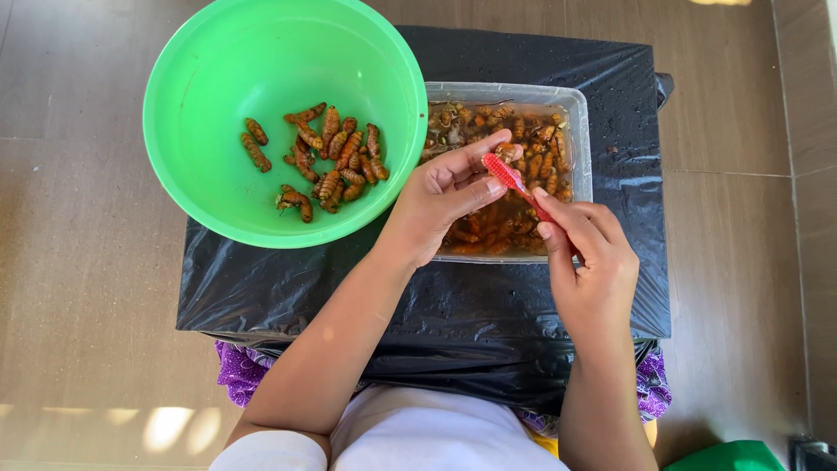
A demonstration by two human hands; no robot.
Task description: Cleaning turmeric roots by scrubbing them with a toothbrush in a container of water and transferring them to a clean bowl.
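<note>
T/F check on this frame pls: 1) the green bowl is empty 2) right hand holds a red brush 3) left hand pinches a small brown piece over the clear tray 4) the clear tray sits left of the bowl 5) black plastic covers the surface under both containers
1) False. The green bowl holds a cluster of brown ridged pieces.
2) True. The right hand grips a red brush, bristle end toward the left hand.
3) True. The left hand holds a small brown piece at its fingertips above the clear tray.
4) False. The tray sits to the right of the bowl, touching its rim.
5) True. Black plastic sheet lies under both.
</note>
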